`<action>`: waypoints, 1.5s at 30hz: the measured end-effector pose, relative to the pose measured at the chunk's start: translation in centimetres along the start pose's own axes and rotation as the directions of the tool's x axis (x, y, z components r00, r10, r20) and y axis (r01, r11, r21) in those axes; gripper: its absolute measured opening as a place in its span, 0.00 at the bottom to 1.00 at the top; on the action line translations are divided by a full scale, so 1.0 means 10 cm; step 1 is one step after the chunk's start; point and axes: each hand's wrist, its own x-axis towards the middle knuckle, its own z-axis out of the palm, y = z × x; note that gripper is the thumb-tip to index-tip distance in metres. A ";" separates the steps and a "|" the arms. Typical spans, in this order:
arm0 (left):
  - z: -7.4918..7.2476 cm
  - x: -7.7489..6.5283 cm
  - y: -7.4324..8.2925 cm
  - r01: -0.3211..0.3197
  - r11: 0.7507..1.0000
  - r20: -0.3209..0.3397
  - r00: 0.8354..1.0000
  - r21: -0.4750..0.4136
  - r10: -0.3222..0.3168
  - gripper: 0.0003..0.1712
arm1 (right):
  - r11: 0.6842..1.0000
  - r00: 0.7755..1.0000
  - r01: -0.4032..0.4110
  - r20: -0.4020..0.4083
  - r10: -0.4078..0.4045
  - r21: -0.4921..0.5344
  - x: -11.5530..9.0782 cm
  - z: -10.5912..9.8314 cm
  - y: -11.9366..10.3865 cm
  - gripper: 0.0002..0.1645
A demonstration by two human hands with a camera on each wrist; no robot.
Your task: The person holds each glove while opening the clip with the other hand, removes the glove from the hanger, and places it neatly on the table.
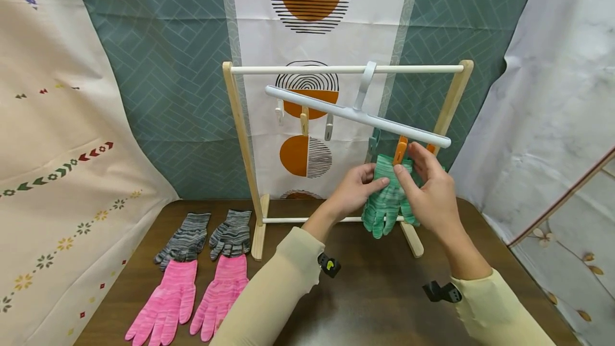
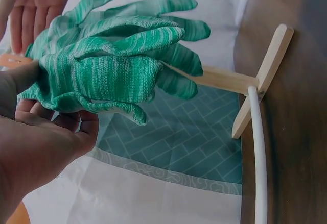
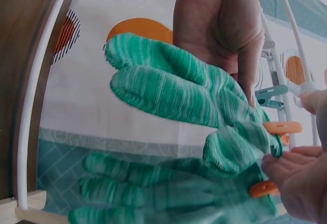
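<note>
A green striped glove [image 1: 388, 196] hangs fingers-down from an orange clip [image 1: 401, 150] at the low right end of a tilted white hanger [image 1: 357, 115]. My left hand [image 1: 353, 191] pinches this glove at its cuff side, thumb in front and fingers behind. With fingers fairly straight, my right hand [image 1: 432, 191] is at the clip and cuff; in the right wrist view its fingertips [image 3: 271, 165] are right at the cuff edge. Behind it, a second green glove [image 3: 168, 193] hangs from another orange clip [image 3: 263, 189].
The hanger hooks over the top bar [image 1: 298, 70] of a wooden rack. White, yellow, grey and teal clips [image 1: 373, 140] hang along it. Two pink gloves [image 1: 165, 303] and two dark grey gloves [image 1: 184, 236] lie on the brown table [image 1: 365, 303] at left. Patterned cloths surround the table.
</note>
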 end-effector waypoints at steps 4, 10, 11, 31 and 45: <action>0.00 -0.03 0.00 -0.001 1.000 0.013 1.000 0.000 0.001 0.22 | 0.999 0.999 -0.041 -0.020 0.041 -0.025 0.04 0.04 -0.06 0.38; 0.01 -0.08 0.02 -0.024 1.000 0.042 0.999 0.006 0.024 0.22 | 0.995 0.995 -0.086 -0.060 0.083 -0.049 0.09 0.09 -0.14 0.35; 0.01 -0.09 0.03 -0.028 1.000 0.049 0.998 0.004 0.028 0.22 | 0.994 0.993 -0.098 -0.067 0.094 -0.049 0.10 0.10 -0.15 0.34; 0.00 -0.16 0.07 -0.025 1.000 0.042 0.999 -0.017 0.026 0.22 | 0.980 0.973 -0.144 -0.162 0.166 0.139 0.18 0.25 -0.19 0.26; -0.10 -0.21 0.06 -0.009 1.000 -0.029 1.000 -0.004 0.009 0.22 | 0.970 0.971 -0.124 -0.177 0.162 0.208 0.23 0.42 -0.20 0.24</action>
